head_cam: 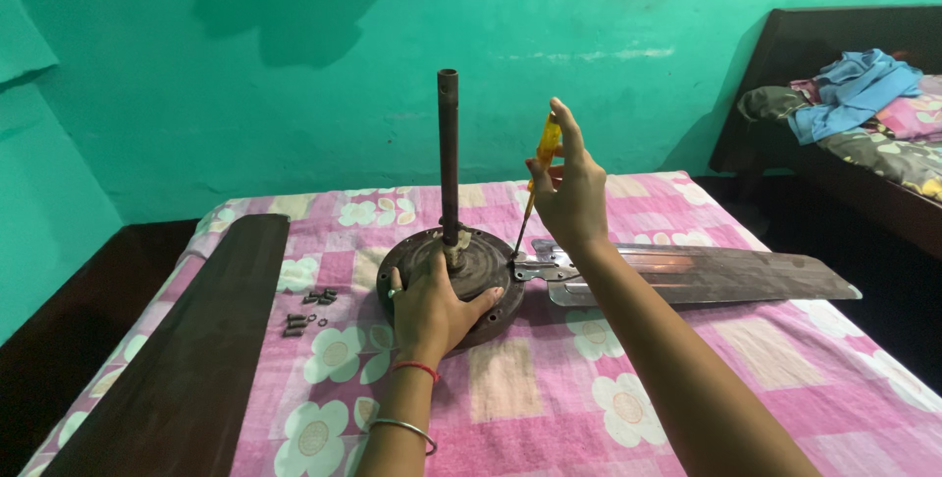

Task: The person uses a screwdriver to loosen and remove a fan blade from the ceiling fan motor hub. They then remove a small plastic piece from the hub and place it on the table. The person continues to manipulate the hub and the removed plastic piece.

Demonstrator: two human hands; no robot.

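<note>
Left hand point(432, 305) lay spread flat on the fan motor housing point(491, 315), fingers open, pressing it at 6 o'clock of the upright rod point(448, 153). Right hand point(569, 192) was closed around a yellow-handled screwdriver point(538, 171), tip at the blade bracket point(535, 268), 3 o'clock of the housing. One blade point(706, 276) was attached; one loose blade point(186, 349) lay near the bed's point(549, 398) left edge. Several screws point(306, 310), not countable, lay between. Open bedspread remained at 6 o'clock.
</note>
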